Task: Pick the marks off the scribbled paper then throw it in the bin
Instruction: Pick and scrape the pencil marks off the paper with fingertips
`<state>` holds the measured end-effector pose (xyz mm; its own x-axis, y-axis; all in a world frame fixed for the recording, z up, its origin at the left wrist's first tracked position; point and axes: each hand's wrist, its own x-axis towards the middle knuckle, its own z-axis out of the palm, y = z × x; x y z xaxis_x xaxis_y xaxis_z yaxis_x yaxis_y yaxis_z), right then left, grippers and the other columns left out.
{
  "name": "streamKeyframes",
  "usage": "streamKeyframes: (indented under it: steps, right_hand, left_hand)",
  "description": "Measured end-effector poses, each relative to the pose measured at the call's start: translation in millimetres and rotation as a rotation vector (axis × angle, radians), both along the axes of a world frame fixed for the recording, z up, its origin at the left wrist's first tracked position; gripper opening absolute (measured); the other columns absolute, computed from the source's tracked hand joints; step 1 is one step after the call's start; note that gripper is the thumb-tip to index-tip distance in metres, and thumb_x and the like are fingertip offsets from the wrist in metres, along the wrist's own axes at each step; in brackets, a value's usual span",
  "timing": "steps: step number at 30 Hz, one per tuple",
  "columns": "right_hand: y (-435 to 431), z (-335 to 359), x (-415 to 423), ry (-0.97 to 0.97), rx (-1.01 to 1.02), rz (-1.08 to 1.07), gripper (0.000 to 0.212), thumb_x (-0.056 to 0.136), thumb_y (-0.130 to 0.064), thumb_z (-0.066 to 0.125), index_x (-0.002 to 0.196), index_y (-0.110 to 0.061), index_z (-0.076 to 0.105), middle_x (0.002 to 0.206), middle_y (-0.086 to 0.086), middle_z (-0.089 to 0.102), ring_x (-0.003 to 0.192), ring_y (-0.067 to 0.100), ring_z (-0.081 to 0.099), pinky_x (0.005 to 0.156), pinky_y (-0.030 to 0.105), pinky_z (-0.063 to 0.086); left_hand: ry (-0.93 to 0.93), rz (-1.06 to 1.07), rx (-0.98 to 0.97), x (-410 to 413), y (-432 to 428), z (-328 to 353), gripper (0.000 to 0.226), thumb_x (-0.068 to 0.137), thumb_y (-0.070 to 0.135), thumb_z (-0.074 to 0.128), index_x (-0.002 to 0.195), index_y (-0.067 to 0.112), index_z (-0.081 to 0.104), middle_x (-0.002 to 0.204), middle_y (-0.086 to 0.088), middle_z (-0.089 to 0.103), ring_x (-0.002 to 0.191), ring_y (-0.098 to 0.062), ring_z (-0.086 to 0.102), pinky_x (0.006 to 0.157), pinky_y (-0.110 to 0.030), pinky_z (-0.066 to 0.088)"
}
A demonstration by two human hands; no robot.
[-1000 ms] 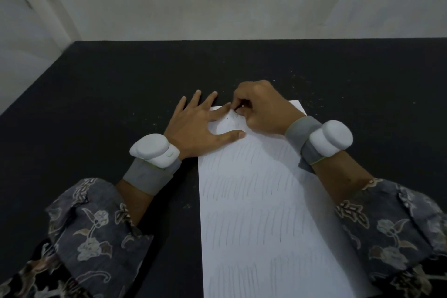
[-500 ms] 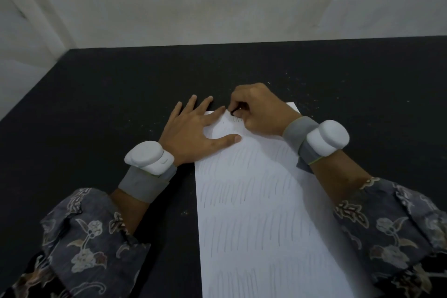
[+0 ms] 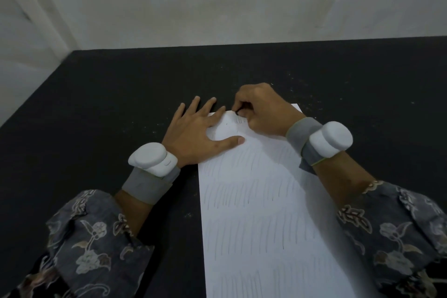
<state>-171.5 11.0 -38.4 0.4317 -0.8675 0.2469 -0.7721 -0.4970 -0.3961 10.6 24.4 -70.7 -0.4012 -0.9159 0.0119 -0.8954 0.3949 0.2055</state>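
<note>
A white sheet of paper [image 3: 261, 213] covered with rows of grey pencil strokes lies on the black table [image 3: 96, 109]. My left hand [image 3: 196, 133] lies flat with fingers spread, thumb and forefinger pressing the paper's far left corner. My right hand [image 3: 261, 109] has its fingers curled, pinching a small dark object, probably an eraser [image 3: 238, 112], against the top of the sheet. A patch between my two hands looks free of marks. No bin is in view.
Tiny pale crumbs [image 3: 304, 94] are scattered over the table beyond the paper. A pale wall [image 3: 217, 0] rises right behind the table's far edge. Both wrists carry grey bands with white devices.
The view has tilted slightly; both hands remain at the top of the sheet. My right hand has shifted only a little at the paper's top edge.
</note>
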Motion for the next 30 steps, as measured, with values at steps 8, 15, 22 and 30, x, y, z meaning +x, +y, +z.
streamKeyframes:
  steps: [8, 15, 22, 30]
  right_hand:
    - [-4.7, -0.6, -6.3, -0.002, 0.046, -0.004, 0.015, 0.084, 0.005, 0.060, 0.088, -0.007, 0.068, 0.091, 0.000, 0.059, 0.085, 0.016, 0.059, 0.077, 0.024, 0.052]
    - [0.6, -2.5, 8.5, -0.009, 0.022, 0.051, 0.014, 0.084, 0.005, 0.060, 0.087, -0.005, 0.068, 0.088, -0.001, 0.057, 0.082, 0.013, 0.056, 0.071, 0.018, 0.046]
    - [-2.6, -2.5, -6.5, -0.046, 0.016, -0.036, 0.015, 0.085, 0.006, 0.060, 0.088, -0.007, 0.068, 0.089, -0.001, 0.059, 0.083, 0.014, 0.057, 0.073, 0.015, 0.046]
    - [-3.1, -3.6, -10.9, -0.039, 0.059, -0.079, 0.015, 0.086, 0.003, 0.060, 0.090, -0.009, 0.066, 0.093, -0.001, 0.058, 0.084, 0.012, 0.055, 0.073, 0.013, 0.043]
  left_hand:
    - [0.001, 0.005, 0.011, 1.3, -0.3, 1.2, 0.112, 0.055, 0.092, 0.010, 0.151, 0.036, 0.020, 0.162, 0.007, 0.008, 0.149, -0.020, -0.001, 0.119, -0.044, -0.003]
    - [0.012, -0.004, -0.005, 0.4, 0.5, 0.7, 0.110, 0.054, 0.092, 0.009, 0.151, 0.039, 0.020, 0.162, 0.007, 0.009, 0.149, -0.020, 0.000, 0.119, -0.043, -0.002]
    - [0.009, 0.008, 0.004, -0.8, 1.6, 0.0, 0.111, 0.056, 0.092, 0.010, 0.151, 0.036, 0.020, 0.162, 0.008, 0.008, 0.149, -0.020, -0.002, 0.119, -0.043, -0.003]
    - [-0.009, 0.010, 0.008, -1.1, -0.2, -0.1, 0.113, 0.054, 0.092, 0.007, 0.152, 0.036, 0.018, 0.162, 0.008, 0.007, 0.149, -0.020, -0.002, 0.119, -0.044, -0.003]
